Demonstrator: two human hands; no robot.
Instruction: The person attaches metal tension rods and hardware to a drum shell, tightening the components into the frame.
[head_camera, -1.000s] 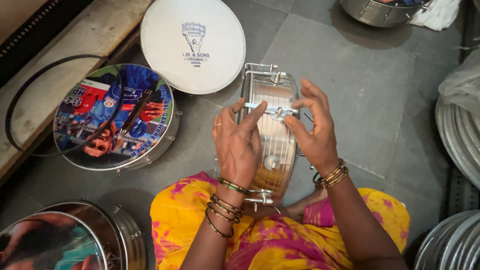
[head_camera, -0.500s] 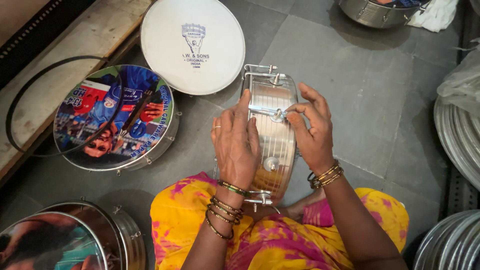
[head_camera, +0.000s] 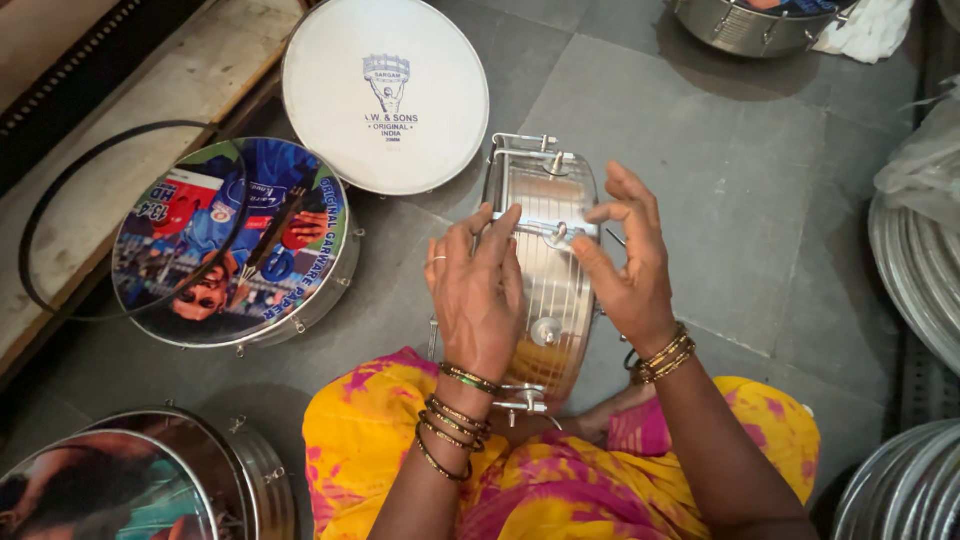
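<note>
Grey tiled floor (head_camera: 720, 150) bears drums (head_camera: 240, 250) and a white drumhead (head_camera: 385, 95).

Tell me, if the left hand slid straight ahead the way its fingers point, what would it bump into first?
Probably the small metal fitting on the shiny drum shell, just ahead of the left hand. Depth is hard to judge.

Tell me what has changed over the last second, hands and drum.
Little has moved. The right hand has opened its fingers a bit and slid slightly down the shiny metal drum shell, fingertips at the small fitting on its side. The left hand stays flat on the shell with the same grip. The shell, the white drum head and the printed drum have not shifted.
</note>
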